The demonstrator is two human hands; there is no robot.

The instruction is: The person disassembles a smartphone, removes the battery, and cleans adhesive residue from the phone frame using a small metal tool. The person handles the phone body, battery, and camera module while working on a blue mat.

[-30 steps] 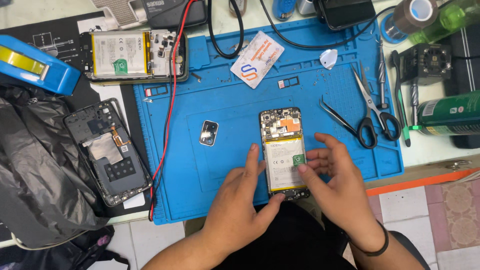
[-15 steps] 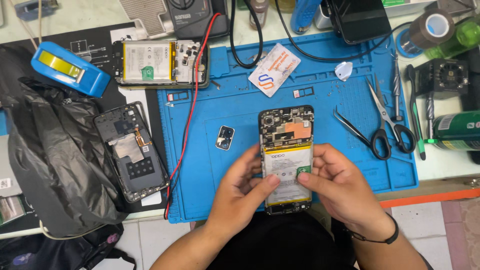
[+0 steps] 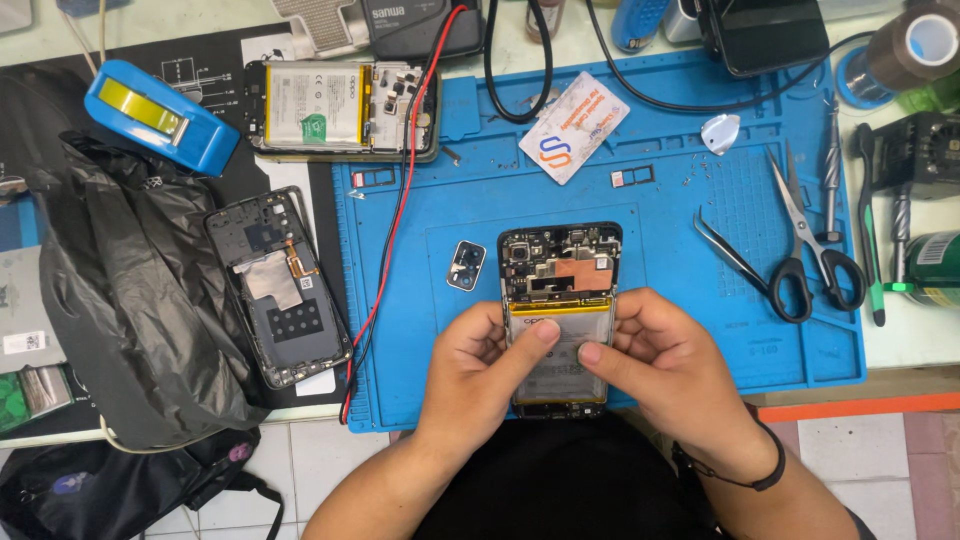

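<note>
A white card [image 3: 574, 126] with an orange and blue mark lies tilted near the top of the blue mat [image 3: 800, 350]. The battery [image 3: 556, 355] in the opened phone under the hands carries a pale grey label with a yellow strip along its top edge. A second battery [image 3: 313, 104], in the phone at the mat's upper left corner, wears a whitish label with a small green patch and a yellow edge. At the desk's far right a green can [image 3: 938, 268] shows a white label.
</note>
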